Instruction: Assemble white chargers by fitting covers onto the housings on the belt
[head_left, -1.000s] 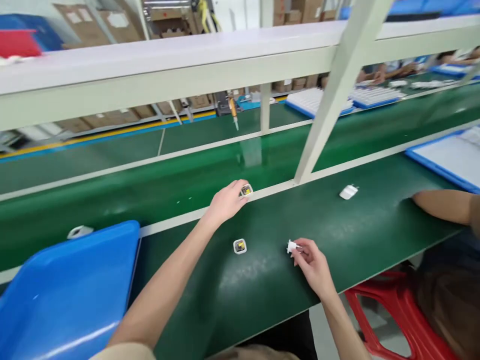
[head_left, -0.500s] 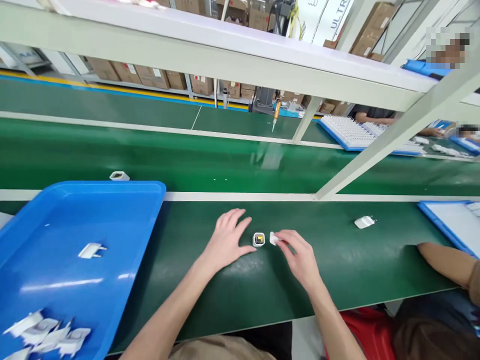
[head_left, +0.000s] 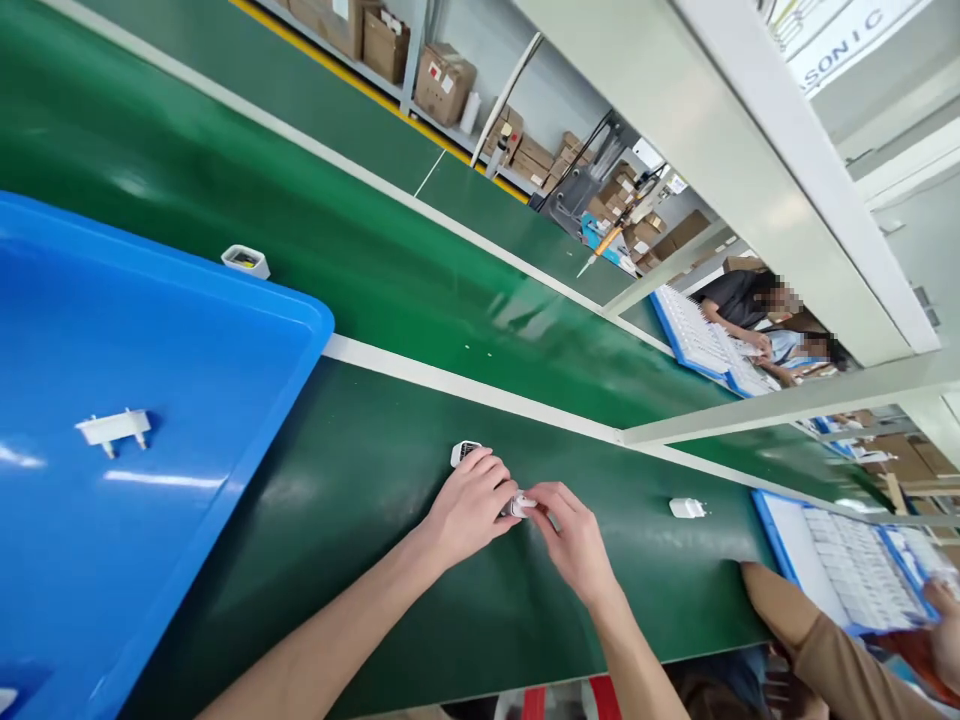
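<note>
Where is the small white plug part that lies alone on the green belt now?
In the head view, the white plug part lies on the green conveyor belt, to the right of the person's right hand and just left of the blue-rimmed tray.

Right of the blue plastic tray (head_left: 319, 325), a square white charger housing (head_left: 466, 453) is held under the left hand (head_left: 472, 505), and a small white plug piece (head_left: 517, 507) is pinched by the right hand (head_left: 574, 550). A white two-pin piece (head_left: 112, 428) is lying in the tray; farther right, another white piece (head_left: 686, 508) is lying on the green belt (head_left: 337, 520).
</note>
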